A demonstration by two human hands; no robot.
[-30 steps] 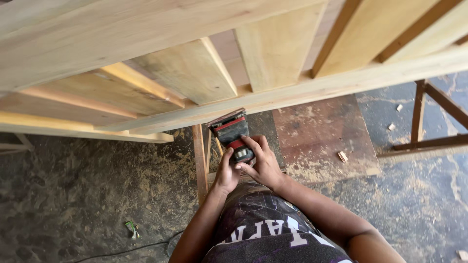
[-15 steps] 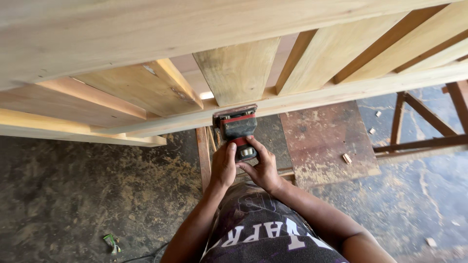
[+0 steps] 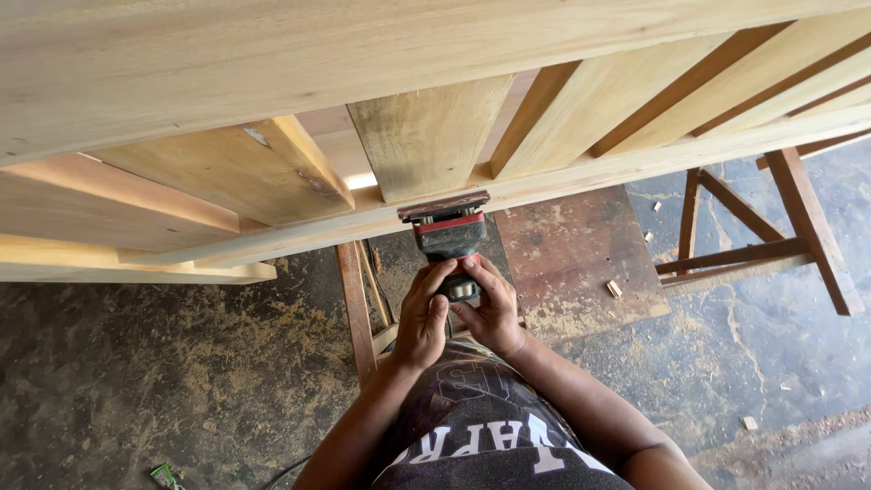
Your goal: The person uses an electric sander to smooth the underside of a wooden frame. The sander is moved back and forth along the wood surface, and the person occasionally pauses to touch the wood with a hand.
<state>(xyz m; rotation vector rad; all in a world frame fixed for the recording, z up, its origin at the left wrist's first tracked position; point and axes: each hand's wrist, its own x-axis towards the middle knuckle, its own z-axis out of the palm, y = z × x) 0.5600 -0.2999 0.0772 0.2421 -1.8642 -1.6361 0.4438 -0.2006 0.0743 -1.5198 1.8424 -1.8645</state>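
Far left: sawdust-strewn floor (image 3: 136,363), dark & gritty, w/ a small green scrap (image 3: 163,475) near the bottom edge. Above it, big pale wooden frame (image 3: 272,63) spans the whole top of view, w/ slats angling down to a long lower rail (image 3: 581,177).

Centre-left: reddish wooden trestle leg (image 3: 356,308) stands under the rail. Left hand (image 3: 423,318) wraps the rear grip of the sander (image 3: 449,238), fingers (image 3: 437,277) curled shut round the black body, thumb side touching the other hand.

Centre: sander is black w/ red band, flat pad up against the underside/edge of the lower rail, just below a greenish-stained slat (image 3: 426,136). Body points back toward the person's chest; dark printed shirt (image 3: 481,426) at bottom.

Centre-right: right hand (image 3: 494,313) clamped on the same grip from the other side, fingers (image 3: 481,272) closed over the top of the tool. Both hands touching each other.

Right: rusty-brown board (image 3: 572,254) on the floor w/ a few wood chips (image 3: 614,289). Farther right, a wooden sawhorse (image 3: 771,236) w/ diagonal braces, well apart from the hands.
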